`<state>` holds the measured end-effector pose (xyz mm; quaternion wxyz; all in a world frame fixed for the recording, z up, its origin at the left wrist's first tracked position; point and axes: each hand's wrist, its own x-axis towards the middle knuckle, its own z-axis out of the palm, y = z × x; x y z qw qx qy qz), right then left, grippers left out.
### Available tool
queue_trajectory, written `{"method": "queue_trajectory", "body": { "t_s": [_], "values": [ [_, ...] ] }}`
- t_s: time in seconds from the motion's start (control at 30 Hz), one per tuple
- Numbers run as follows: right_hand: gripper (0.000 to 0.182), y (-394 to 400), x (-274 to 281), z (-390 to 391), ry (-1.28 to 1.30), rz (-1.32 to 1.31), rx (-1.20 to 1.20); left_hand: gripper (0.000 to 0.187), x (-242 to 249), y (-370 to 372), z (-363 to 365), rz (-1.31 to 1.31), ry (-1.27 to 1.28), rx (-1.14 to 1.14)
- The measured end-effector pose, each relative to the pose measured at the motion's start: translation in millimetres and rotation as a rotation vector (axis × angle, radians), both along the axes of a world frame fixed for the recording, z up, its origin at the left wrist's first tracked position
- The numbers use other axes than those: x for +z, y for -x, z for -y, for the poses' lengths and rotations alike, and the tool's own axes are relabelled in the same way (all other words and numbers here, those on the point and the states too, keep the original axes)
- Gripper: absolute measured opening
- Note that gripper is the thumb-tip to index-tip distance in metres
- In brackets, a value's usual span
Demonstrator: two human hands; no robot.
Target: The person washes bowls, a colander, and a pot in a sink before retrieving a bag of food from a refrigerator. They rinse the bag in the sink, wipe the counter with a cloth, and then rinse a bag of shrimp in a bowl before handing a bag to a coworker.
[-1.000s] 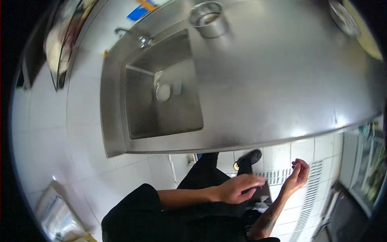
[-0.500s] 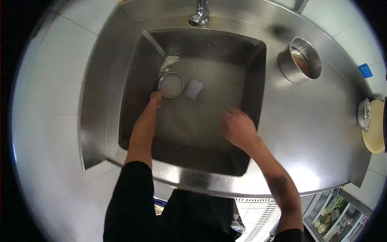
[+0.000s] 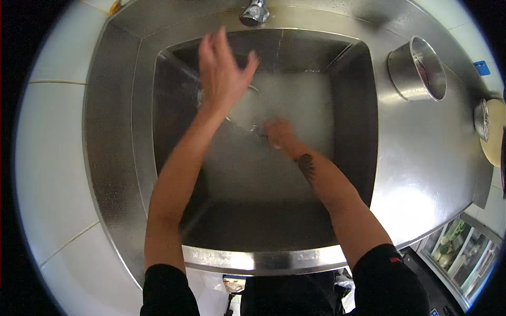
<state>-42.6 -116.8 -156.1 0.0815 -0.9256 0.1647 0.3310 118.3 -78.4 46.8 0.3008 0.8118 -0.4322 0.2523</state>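
Note:
My left hand (image 3: 224,73) is raised over the upper left of the steel sink (image 3: 353,152), its fingers spread and nothing in them. Partly hidden behind it, a round metal rim (image 3: 240,126) shows in the cloudy water. At the lower right edge of that rim, my right hand (image 3: 279,132) is low in the sink with its fingers closed. Blur and water hide what it holds, if anything.
The faucet (image 3: 255,13) stands at the sink's back edge. On the right counter is a metal pot (image 3: 416,69). Farther right are a metal bowl (image 3: 481,120) and a pale yellow round object (image 3: 494,131). A glass-fronted case (image 3: 464,253) shows at lower right.
My left hand has let go of the round rim and risen with spread fingers. My right hand has moved left to the rim. The white piece no longer shows, and the camera view has shifted.

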Motion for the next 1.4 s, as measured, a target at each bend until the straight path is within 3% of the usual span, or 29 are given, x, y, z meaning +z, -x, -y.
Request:
{"method": "queue_trajectory", "body": {
  "t_s": [0.03, 0.07, 0.1, 0.13, 0.17, 0.2, 0.23, 0.27, 0.3, 0.33, 0.4, 0.43, 0.47, 0.5, 0.53, 0.6, 0.63, 0.67, 0.7, 0.73, 0.87, 0.9, 0.97, 1.07, 1.17, 1.23, 1.3, 1.37, 1.4],
  "values": [
    [0.041, 11.1, -31.2, 3.8, -0.005, -0.015, 0.004, 0.062, 22.5, -4.6, 23.7, 0.101, 0.073, 0.0],
    [0.039, 27.4, -86.9, 18.3, -0.462, 0.045, -0.511, 0.059, 33.4, -10.7, 46.9, 0.122, 0.05, 0.037],
    [0.038, 35.4, -88.2, 22.3, -0.699, 0.069, -0.764, 0.055, 35.2, -13.2, 61.5, 0.033, -0.052, 0.077],
    [0.039, 42.8, -85.7, 26.6, -0.914, 0.096, -1.033, 0.052, 35.4, -16.5, 80.8, -0.089, -0.129, 0.096],
    [0.04, 46.0, -32.1, 28.0, -1.105, 0.108, -1.422, 0.049, 32.5, -25.3, 86.5, -0.31, -0.108, 0.059],
    [0.042, 50.3, 4.2, 27.8, -1.288, 0.122, -1.818, 0.047, 25.7, -37.1, 86.4, -0.73, 0.066, -0.074],
    [0.042, 55.1, 10.4, 30.9, -1.288, 0.135, -1.82, 0.044, 19.4, -46.2, 82.8, -1.307, 0.433, -0.269],
    [0.04, 61.3, 13.1, 35.4, -1.5, 0.201, -1.869, 0.042, 9.8, -51.7, 77.5, -1.691, 0.682, -0.384],
    [0.038, 69.4, 15.6, 38.4, -1.711, 0.267, -1.912, 0.04, -8.8, -50.6, 69.6, -1.877, 0.787, -0.417],
    [0.038, 74.0, 19.3, 41.6, -1.702, 0.271, -1.922, 0.038, -30.3, -45.3, 58.4, -1.955, 0.837, -0.393],
    [0.043, 76.1, 30.4, 53.1, -1.49, 0.364, -1.852, 0.035, -73.4, -20.2, 31.0, -1.785, 0.757, -0.164],
    [0.043, 77.4, 51.9, 61.1, -1.488, 0.372, -1.861, 0.044, -96.9, 2.7, 18.4, -1.482, 0.671, 0.126],
    [0.044, 77.0, 83.6, 65.5, -1.346, 0.453, -1.862, 0.053, -124.6, 16.8, -4.3, -0.998, 0.172, 0.385],
    [0.045, 78.0, 98.9, 66.2, -1.204, 0.516, -1.851, 0.063, -191.6, 25.6, -18.8, -0.712, -0.085, 0.698],
    [0.045, 75.5, 96.7, 71.3, -1.204, 0.519, -1.84, 0.061, -249.5, 33.7, -27.2, -0.786, -0.197, 0.828],
    [0.051, 70.0, 92.1, 82.7, -0.92, 0.622, -1.638, 0.06, -277.5, 34.6, -19.9, -0.868, -0.315, 0.94],
    [0.051, 67.5, 90.5, 86.0, -0.908, 0.62, -1.651, 0.05, -286.1, 26.0, -12.8, -1.046, -0.309, 0.739],
    [0.052, 61.4, 96.9, 87.3, -0.751, 0.68, -1.407, 0.041, -284.5, 26.3, -10.9, -1.217, -0.306, 0.532],
    [0.053, 53.5, 99.8, 87.0, -0.599, 0.723, -1.156, 0.032, -263.8, 37.8, -3.7, -1.073, -0.243, 0.397],
    [0.053, 40.0, 99.2, 92.2, -0.598, 0.726, -1.155, 0.023, -236.2, 47.6, 14.0, -0.917, -0.165, 0.268],
    [0.052, -5.4, 60.4, 127.6, -0.632, 0.557, -1.018, 0.018, -187.6, 56.1, 54.3, -0.795, -0.131, 0.215],
    [0.054, -12.5, 47.5, 132.3, -0.569, 0.518, -0.972, 0.012, -188.3, 62.5, 58.5, -0.757, 0.09, 0.297],
    [0.054, 0.9, 70.0, 116.8, -0.503, 0.554, -1.113, 0.012, -217.1, 70.1, 53.8, -0.726, 0.304, 0.381],
    [0.055, 36.2, 96.4, 93.7, -0.448, 0.598, -1.281, 0.03, -272.4, 80.5, 70.5, -0.72, 0.017, 0.051],
    [0.054, 70.8, 88.2, 86.6, -0.391, 0.59, -1.343, 0.042, -191.1, 96.2, 80.6, -1.44, 0.088, 0.078],
    [0.053, 80.3, 90.0, 81.3, -0.309, 0.573, -1.369, 0.051, -151.2, 109.3, 90.8, -1.619, 0.152, 0.093],
    [0.054, 84.1, 102.7, 76.3, -0.367, 0.718, -1.364, 0.043, -194.7, 117.8, 90.8, -1.351, 0.222, -0.087],
    [0.055, 81.6, 76.3, 84.9, -0.485, 0.636, -1.373, 0.036, -200.2, 119.0, 79.9, -1.058, 0.278, -0.278],
    [0.057, 68.1, 64.9, 91.7, -0.597, 0.574, -1.366, 0.042, -183.3, 112.0, 68.7, -1.124, 0.188, -0.107]
  ]
}}
